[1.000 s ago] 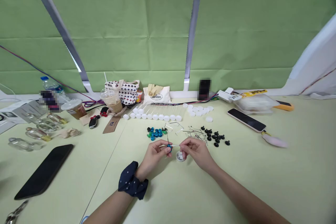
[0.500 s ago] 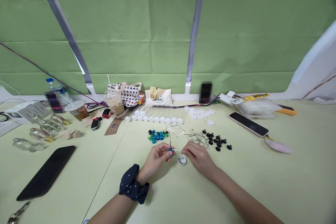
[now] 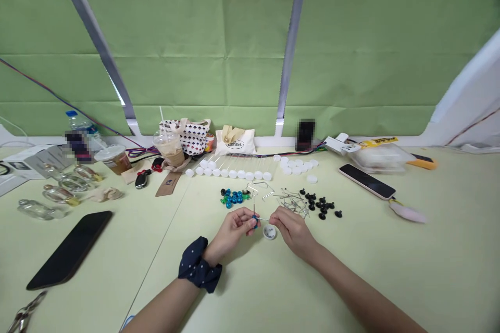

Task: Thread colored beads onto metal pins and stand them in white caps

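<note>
My left hand [image 3: 236, 225] pinches a small blue metal part [image 3: 255, 220] between thumb and fingers. A thin dark rod [image 3: 254, 204] stands upright out of that part. In my right hand [image 3: 289, 229], closed fingers hold a thin metal hex key [image 3: 264, 219], its far end meeting the blue part. Just below this key, a small white cap [image 3: 269, 232] holds tiny dark pieces, perhaps screws. Beyond my left hand lie several blue, green and black round parts [image 3: 234, 197]. A pile of thin bent metal rods [image 3: 292, 203] lies beyond my right hand.
Black disc-like knobs [image 3: 322, 204] are scattered right of the rods. Clear tubes with white caps [image 3: 241, 174] lie in a row behind. A phone [image 3: 367, 182] is at right, a dark flat device [image 3: 70, 250] at left, near glass bottles [image 3: 39, 209] and a drink cup [image 3: 170, 148].
The camera view has shifted slightly. Both hands keep their grips, and the hex key's end stays at the blue part, with its shaft tilted a little differently.
</note>
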A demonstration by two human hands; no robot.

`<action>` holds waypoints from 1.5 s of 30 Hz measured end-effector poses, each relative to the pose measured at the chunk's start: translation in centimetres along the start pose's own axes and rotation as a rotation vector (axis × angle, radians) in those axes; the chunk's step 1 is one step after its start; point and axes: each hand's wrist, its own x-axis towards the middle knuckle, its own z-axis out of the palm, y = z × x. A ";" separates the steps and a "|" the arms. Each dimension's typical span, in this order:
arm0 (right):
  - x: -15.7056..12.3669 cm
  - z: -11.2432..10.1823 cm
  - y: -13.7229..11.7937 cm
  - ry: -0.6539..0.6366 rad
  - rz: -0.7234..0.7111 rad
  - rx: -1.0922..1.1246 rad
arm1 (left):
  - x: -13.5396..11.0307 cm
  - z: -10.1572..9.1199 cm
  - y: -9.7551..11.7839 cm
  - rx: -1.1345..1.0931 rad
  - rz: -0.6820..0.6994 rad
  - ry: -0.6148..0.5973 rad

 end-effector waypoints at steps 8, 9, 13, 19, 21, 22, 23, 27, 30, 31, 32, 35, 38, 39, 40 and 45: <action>-0.2 0.1 0.4 -0.057 0.040 -0.016 | 0.0 0.1 -0.3 0.025 -0.002 0.013; -0.2 0.2 0.3 -0.042 0.056 -0.001 | 0.0 0.1 -0.3 0.029 0.001 0.010; -0.3 0.4 0.3 -0.002 0.110 0.056 | -0.1 0.2 -0.6 0.043 0.023 0.020; -0.3 0.6 1.2 0.009 0.104 0.054 | 0.3 0.0 -0.8 0.021 0.006 0.036; -0.3 0.3 1.5 0.013 0.085 0.041 | 0.4 -0.1 -0.8 0.019 0.000 0.053; -0.3 0.1 1.6 0.027 0.087 0.042 | 0.5 -0.2 -0.8 0.016 0.003 0.065; -0.2 -0.1 1.7 0.052 0.106 0.053 | 0.6 -0.3 -0.8 0.009 0.005 0.077; 0.3 -1.7 2.2 0.206 0.323 0.260 | 0.8 -0.6 -0.8 -0.054 0.008 0.166; 0.8 -3.1 3.2 0.296 0.482 0.425 | 0.9 -0.8 -0.8 -0.075 -0.013 0.261; 0.9 -3.5 3.7 0.299 0.513 0.436 | 1.0 -0.9 -0.8 -0.078 -0.015 0.291; 1.0 -3.8 4.2 0.285 0.534 0.428 | 1.0 -1.0 -0.7 -0.080 -0.015 0.317; 1.1 -4.6 5.3 0.139 0.563 0.347 | 1.1 -1.2 -0.7 -0.079 0.001 0.366; 1.0 -5.0 5.7 -0.114 0.560 0.281 | 1.1 -1.3 -1.0 -0.043 0.012 0.362; 0.9 -5.1 5.8 -0.194 0.550 0.259 | 1.1 -1.3 -1.1 -0.025 0.015 0.352; 0.9 -5.2 5.8 -0.256 0.539 0.230 | 1.1 -1.3 -1.2 -0.006 0.013 0.340; 0.3 -5.6 5.8 -0.423 0.463 0.063 | 1.0 -1.0 -1.2 0.026 0.006 0.291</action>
